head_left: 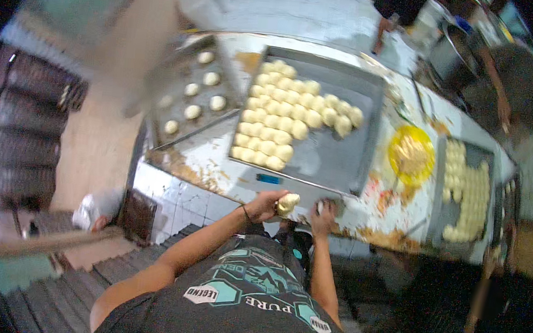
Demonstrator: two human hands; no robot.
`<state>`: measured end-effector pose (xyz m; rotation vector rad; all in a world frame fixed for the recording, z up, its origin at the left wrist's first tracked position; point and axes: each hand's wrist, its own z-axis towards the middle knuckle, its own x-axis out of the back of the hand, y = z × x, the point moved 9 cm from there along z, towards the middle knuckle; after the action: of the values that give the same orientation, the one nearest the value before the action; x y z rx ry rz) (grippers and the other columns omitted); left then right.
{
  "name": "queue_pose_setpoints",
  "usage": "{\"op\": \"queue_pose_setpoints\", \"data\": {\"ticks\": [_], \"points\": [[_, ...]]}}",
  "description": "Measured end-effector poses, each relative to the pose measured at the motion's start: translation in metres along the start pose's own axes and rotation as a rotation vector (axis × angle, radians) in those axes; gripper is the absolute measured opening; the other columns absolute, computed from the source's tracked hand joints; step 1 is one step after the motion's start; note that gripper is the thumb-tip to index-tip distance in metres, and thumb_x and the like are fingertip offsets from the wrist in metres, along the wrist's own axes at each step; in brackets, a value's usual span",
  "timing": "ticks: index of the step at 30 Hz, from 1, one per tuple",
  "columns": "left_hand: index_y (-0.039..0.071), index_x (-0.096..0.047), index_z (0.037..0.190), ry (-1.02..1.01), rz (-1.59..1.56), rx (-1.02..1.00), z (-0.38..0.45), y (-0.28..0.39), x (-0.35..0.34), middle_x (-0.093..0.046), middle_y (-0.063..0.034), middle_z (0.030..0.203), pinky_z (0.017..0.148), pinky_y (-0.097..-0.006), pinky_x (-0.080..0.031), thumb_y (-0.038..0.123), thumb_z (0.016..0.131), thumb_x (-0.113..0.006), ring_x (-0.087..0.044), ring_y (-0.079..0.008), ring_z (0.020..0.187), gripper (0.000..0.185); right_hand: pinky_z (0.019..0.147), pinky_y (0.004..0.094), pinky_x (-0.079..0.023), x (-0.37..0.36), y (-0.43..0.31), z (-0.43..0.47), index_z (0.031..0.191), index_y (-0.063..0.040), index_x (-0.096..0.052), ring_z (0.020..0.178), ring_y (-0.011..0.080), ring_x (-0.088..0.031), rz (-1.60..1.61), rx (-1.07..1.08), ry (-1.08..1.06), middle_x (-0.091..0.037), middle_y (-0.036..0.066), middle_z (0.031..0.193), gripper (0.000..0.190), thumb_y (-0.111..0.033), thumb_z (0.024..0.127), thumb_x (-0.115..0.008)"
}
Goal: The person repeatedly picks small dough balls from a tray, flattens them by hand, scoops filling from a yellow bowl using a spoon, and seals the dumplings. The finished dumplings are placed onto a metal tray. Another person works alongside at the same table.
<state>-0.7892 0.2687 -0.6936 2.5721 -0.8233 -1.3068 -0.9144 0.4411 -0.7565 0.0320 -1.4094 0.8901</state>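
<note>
My left hand (265,206) holds a lump of pale dough (288,204) at the near edge of the table. To its right, my right hand (324,218) is low over the tabletop; blur hides whether something small and pale lies in its fingers. Beyond both hands stands a large metal tray (330,164) with rows of dough balls (272,120) crowded on its left and middle. A blue object (269,179) lies between that tray and my left hand.
Another tray (180,73) with spaced dough balls stands at the left. Right of the large tray are a yellow bowl (431,156) with a pale filling and a further tray (436,217) of dough balls. Other people's arms reach in at the upper right, near a large metal pot (455,59).
</note>
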Motion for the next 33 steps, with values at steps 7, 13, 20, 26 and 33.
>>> {"op": "queue_pose_setpoints", "data": {"ticks": [7, 13, 20, 26, 33], "points": [[0.005, -0.055, 0.122, 0.144, 0.582, -0.353, -0.049, 0.056, 0.032, -0.061, 0.0002, 0.103, 0.085, -0.027, -0.049, 0.011, 0.085, -0.078, -0.058, -0.0106, 0.095, 0.044, 0.101, 0.0503, -0.046, 0.008, 0.041, -0.002, 0.108, 0.003, -0.064, 0.113, 0.0442, -0.058, -0.015, -0.227, 0.114, -0.063, 0.027, 0.116, 0.042, -0.027, 0.081, -0.077], [0.011, -0.043, 0.143, 0.022, 0.31, -0.33, -0.064, 0.084, 0.082, -0.06, -0.0044, 0.114, 0.09, -0.0295, -0.051, 0.008, 0.088, -0.073, -0.06, -0.0117, 0.102, 0.062, 0.1, 0.0504, -0.043, -0.024, 0.03, -0.032, 0.123, 0.003, -0.059, 0.117, 0.0427, -0.053, -0.194, -0.287, -0.009, -0.057, 0.026, 0.126, 0.048, -0.031, 0.09, -0.067], [0.005, -0.047, 0.14, 0.175, 0.72, -0.532, -0.139, 0.166, 0.192, -0.062, -0.0066, 0.116, 0.093, -0.0307, -0.051, 0.018, 0.087, -0.077, -0.06, -0.0154, 0.104, 0.063, 0.086, 0.0332, -0.048, -0.024, -0.059, 0.012, 0.112, 0.003, -0.064, 0.099, 0.0225, -0.06, 0.562, -0.848, -0.486, -0.066, 0.014, 0.104, 0.048, -0.039, 0.09, -0.071], [0.013, -0.056, 0.136, 0.352, 0.516, -0.53, -0.218, 0.192, 0.281, -0.063, -0.0086, 0.118, 0.095, -0.0351, -0.05, 0.011, 0.082, -0.077, -0.061, -0.0169, 0.107, 0.058, 0.089, 0.034, -0.049, -0.148, -0.446, 0.186, 0.116, 0.0, -0.064, 0.098, 0.0175, -0.064, 0.589, 0.105, -0.778, -0.07, 0.011, 0.106, 0.034, -0.024, 0.092, -0.069], [0.006, -0.057, 0.131, 0.548, 0.559, -0.52, -0.27, 0.196, 0.352, -0.066, -0.0125, 0.117, 0.095, -0.0351, -0.048, 0.026, 0.086, -0.077, -0.063, -0.0218, 0.107, 0.053, 0.084, 0.0494, -0.051, -0.321, -0.688, 0.367, 0.11, 0.002, -0.063, 0.097, 0.0424, -0.065, 0.263, 0.631, -0.345, -0.067, 0.025, 0.104, 0.043, -0.032, 0.086, -0.073]]}}
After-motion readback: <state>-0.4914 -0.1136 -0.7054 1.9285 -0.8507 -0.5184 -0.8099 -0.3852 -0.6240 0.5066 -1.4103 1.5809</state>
